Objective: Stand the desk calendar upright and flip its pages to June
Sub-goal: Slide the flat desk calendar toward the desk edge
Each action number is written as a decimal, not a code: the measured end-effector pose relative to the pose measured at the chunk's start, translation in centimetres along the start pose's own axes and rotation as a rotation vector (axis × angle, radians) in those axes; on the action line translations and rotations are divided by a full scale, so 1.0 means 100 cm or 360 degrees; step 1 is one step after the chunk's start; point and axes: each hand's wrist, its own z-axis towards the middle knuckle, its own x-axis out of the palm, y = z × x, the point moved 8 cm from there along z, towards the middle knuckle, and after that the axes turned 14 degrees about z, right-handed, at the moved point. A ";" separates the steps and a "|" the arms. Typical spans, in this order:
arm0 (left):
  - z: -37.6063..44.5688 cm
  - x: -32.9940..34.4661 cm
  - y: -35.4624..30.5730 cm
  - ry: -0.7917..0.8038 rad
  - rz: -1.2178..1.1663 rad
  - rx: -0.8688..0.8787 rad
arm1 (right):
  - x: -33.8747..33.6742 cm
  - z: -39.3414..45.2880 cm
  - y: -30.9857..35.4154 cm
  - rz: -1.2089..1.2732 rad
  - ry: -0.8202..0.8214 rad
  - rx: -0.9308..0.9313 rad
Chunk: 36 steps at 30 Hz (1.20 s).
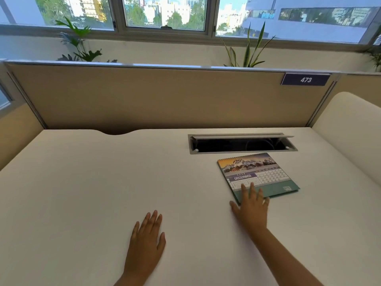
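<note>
Glossy spiral-bound calendar (257,174) flat, right hand (252,207) touching

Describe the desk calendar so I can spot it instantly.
On the white desk, look right of centre, just in front of the open metal cable hatch. The flat spiral-bound teal calendar lies there, showing a mountain photo and DECEMBER. It is the only loose item, with the right hand on its near edge.
</note>
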 end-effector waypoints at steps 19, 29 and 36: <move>0.001 0.001 -0.001 0.0055 0.0032 -0.0004 | -0.016 0.024 -0.020 -0.0112 0.0071 -0.0123; -0.001 -0.004 0.000 0.0021 0.0015 -0.0023 | 0.010 -0.009 0.019 0.0033 0.0189 -0.0192; 0.000 -0.005 0.004 -0.0149 -0.0140 -0.0035 | 0.046 -0.084 0.066 0.0211 0.0338 -0.0488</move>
